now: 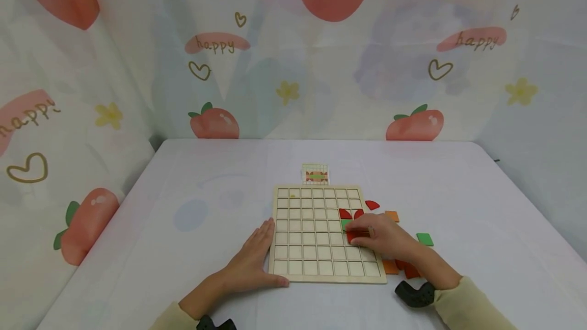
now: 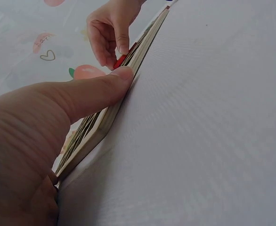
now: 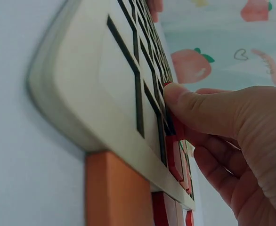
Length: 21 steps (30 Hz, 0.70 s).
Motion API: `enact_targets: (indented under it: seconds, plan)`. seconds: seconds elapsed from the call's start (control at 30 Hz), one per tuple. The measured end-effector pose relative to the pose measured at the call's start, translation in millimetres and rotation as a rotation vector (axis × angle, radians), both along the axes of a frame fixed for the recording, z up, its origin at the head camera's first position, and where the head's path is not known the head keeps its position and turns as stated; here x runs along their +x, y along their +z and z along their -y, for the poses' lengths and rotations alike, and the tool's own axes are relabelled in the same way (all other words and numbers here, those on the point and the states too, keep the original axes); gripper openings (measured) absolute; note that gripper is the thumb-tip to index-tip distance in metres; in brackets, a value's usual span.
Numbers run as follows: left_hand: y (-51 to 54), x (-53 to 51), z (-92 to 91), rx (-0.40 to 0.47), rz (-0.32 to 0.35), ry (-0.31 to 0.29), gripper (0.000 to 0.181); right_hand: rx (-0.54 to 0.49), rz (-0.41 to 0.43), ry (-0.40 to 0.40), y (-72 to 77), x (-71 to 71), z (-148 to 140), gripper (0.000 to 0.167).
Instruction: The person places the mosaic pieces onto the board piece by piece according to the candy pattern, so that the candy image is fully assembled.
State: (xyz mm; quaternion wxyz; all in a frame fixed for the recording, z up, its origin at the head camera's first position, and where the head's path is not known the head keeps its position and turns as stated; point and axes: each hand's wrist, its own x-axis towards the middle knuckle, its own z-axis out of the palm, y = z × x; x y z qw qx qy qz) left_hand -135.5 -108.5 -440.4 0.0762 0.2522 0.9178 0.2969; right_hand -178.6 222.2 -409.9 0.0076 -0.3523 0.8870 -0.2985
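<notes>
A wooden grid board (image 1: 339,279) lies flat on the table. Along its left side rests my left hand (image 1: 249,264), fingers extended, and the thumb touches the front edge in the left wrist view. Over the board's right columns, my right hand (image 1: 387,236) pinches a red piece (image 1: 351,237) between thumb and fingers; this red piece (image 3: 176,125) also shows under the thumb in the right wrist view. Just behind it is a green piece (image 1: 345,224), partly covered by fingertips. Two red curved pieces (image 1: 345,214) sit in cells farther back.
A small pattern card (image 1: 315,174) lies behind the board. Right of the board are a red piece (image 1: 372,204), an orange piece (image 1: 392,216) and a green piece (image 1: 425,239). More orange pieces (image 1: 391,267) and red ones lie near the right forearm, partly hidden.
</notes>
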Motion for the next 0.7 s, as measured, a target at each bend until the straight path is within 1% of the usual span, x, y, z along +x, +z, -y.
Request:
enact_targets:
  seconds: [0.07,0.13,0.23,0.33,0.53,0.7]
  plan:
    - [0.0,0.0,-0.4,0.001,0.002,-0.001,0.125,0.026,0.013,-0.022,0.2,1.1,1.3,0.028]
    - [0.2,0.0,-0.6,0.002,0.006,-0.002,0.125,0.042,0.006,-0.034,0.3,1.7,2.0,0.028]
    - [0.5,0.1,-0.8,0.009,0.009,-0.005,0.125,0.040,0.002,-0.043,-0.2,2.2,2.4,0.027]
    - [0.4,0.2,-0.3,0.011,0.004,-0.008,0.125,0.023,-0.014,-0.028,-1.7,2.1,3.0,0.026]
    - [-0.7,0.4,2.2,0.007,-0.011,-0.001,0.126,-0.032,-0.026,0.040,-5.4,-0.6,5.5,0.025]
    - [-1.6,-0.1,1.9,0.006,-0.012,-0.004,0.126,-0.029,-0.009,0.026,-6.2,-0.6,5.8,0.025]
